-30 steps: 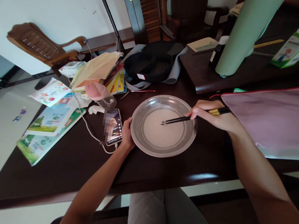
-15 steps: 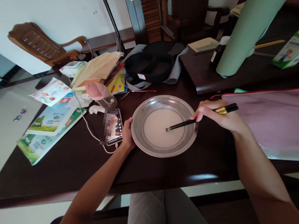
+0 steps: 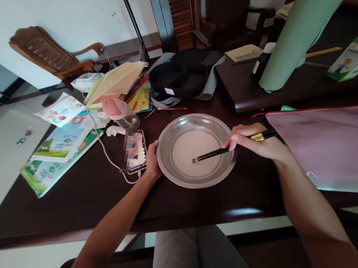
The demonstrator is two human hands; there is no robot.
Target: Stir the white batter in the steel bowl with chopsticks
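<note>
surface: dark table [image 3: 88, 192] | on it: metal pan [image 3: 165, 147], phone [image 3: 137, 152], books [image 3: 61, 147], black bag [image 3: 179, 75], pink folder [image 3: 334, 140]

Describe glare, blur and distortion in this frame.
Head view: tilted, wide-angle stretch toward the edges; a pixelated patch masks part of the phone; a glare streak on the table front edge; the chopsticks in the right hand and metal plate look sharp.

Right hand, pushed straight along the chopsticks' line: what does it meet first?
The right hand aims its chopsticks left and down, tips in the white liquid. It would likely meet the metal plate floor first, then the rim beside the left hand. Depth is unclear.
</note>
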